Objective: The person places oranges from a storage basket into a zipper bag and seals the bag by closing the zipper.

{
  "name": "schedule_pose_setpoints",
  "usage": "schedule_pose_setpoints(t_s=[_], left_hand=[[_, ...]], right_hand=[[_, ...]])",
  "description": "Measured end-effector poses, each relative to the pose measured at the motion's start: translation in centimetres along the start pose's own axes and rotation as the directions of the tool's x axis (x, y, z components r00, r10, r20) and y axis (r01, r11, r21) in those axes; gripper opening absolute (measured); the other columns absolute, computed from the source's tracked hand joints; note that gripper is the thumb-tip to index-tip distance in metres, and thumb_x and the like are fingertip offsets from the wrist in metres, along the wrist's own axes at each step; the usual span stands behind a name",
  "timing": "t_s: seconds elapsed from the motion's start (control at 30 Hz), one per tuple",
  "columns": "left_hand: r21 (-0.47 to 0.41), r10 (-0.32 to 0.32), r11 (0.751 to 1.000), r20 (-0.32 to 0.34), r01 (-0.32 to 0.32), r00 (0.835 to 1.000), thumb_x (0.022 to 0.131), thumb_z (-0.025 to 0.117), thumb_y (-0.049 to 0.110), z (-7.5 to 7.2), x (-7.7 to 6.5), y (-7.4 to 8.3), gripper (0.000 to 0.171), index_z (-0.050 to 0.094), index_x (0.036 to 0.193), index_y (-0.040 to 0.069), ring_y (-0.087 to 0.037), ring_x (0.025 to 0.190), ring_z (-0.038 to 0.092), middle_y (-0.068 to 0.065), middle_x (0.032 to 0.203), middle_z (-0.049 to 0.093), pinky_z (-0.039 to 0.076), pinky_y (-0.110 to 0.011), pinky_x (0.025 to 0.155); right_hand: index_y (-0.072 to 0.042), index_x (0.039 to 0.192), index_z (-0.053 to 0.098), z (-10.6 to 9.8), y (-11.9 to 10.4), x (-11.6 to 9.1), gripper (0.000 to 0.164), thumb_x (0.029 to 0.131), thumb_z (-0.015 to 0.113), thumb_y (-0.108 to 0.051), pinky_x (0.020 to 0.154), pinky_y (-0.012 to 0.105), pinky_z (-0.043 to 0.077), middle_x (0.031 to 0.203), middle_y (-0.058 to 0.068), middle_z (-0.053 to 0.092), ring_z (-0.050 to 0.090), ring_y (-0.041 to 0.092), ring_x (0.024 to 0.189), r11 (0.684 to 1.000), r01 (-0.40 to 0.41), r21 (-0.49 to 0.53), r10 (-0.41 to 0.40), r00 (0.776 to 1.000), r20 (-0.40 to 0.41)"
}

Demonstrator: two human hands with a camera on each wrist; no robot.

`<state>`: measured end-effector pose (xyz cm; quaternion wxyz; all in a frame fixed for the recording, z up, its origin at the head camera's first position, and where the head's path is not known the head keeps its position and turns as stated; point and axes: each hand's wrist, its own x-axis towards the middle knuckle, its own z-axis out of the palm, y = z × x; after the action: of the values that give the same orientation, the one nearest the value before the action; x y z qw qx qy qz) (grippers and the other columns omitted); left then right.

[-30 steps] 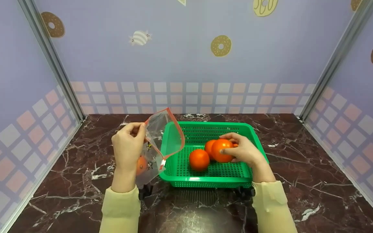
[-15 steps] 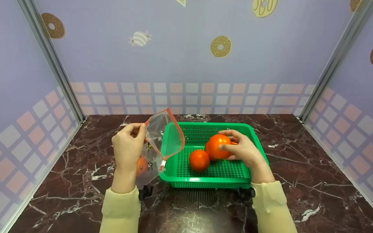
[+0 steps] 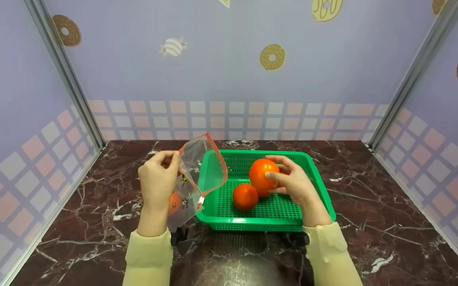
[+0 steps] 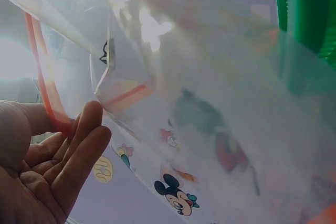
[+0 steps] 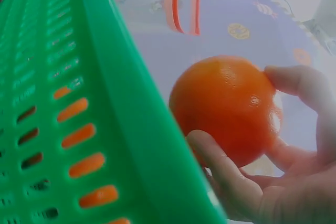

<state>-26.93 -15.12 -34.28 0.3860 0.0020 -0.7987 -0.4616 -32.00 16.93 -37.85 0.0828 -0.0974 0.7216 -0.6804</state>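
Dark veined bench (image 3: 396, 238) under all. Green perforated basket (image 3: 259, 221) beneath the right grip. Clear zip bag (image 3: 191, 186), red-trimmed, left of that grip, overlapping the basket's left end; mouth gapes up and rightward, towards it. Left hand (image 3: 158, 174) nearer the bag, pinching its trim. Right hand (image 3: 298, 184): thumb and fingers round the held orange (image 3: 261, 171), no long axis. Loose orange (image 3: 245, 197) below-left of the right grip.

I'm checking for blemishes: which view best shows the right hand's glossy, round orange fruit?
Right wrist view: the fruit looks large and close, mostly uncovered. Head shows it smaller, the hand covering part; left wrist doesn't clearly show it.
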Motion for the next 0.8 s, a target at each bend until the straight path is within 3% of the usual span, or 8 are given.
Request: schedule_pose_setpoints(t_s=[0.23,0.43,0.8], left_hand=[[0.004,0.005,1.0,-0.005,-0.005,1.0,0.097,0.07,0.013,-0.1,-0.1,0.1,0.015,0.08,0.093,0.004,0.003,0.051,0.057,-0.009,0.068,0.074,0.04,-0.014,0.048],[0.003,0.019,1.0,-0.006,-0.019,1.0,0.097,0.07,0.013,-0.1,0.0,0.0,0.015,0.08,0.094,0.003,-0.004,0.051,0.059,-0.009,0.068,0.074,0.041,-0.014,0.049],[0.002,0.006,1.0,-0.014,-0.006,1.0,0.096,0.071,0.013,0.0,0.0,0.1,0.014,0.08,0.093,0.003,-0.002,0.051,0.057,-0.009,0.068,0.073,0.04,-0.014,0.049]], right_hand=[[-0.012,0.15,0.049,0.9,-0.6,-0.1,0.06,0.095,0.072,-0.014,0.077,0.037,0.064,0.14,0.019,0.054,0.07,0.024,0.105,0.999,0.007,0.047,-0.006,1.0,-0.03],[-0.015,0.149,0.05,1.8,-1.1,-0.2,0.06,0.094,0.073,-0.014,0.073,0.032,0.063,0.141,0.018,0.054,0.07,0.025,0.106,0.997,0.024,0.076,-0.02,0.998,-0.054],[-0.016,0.146,0.053,3.7,-2.3,0.1,0.057,0.093,0.074,-0.013,0.082,0.044,0.064,0.14,0.019,0.054,0.068,0.032,0.112,0.992,0.054,0.116,-0.051,0.998,-0.031]])
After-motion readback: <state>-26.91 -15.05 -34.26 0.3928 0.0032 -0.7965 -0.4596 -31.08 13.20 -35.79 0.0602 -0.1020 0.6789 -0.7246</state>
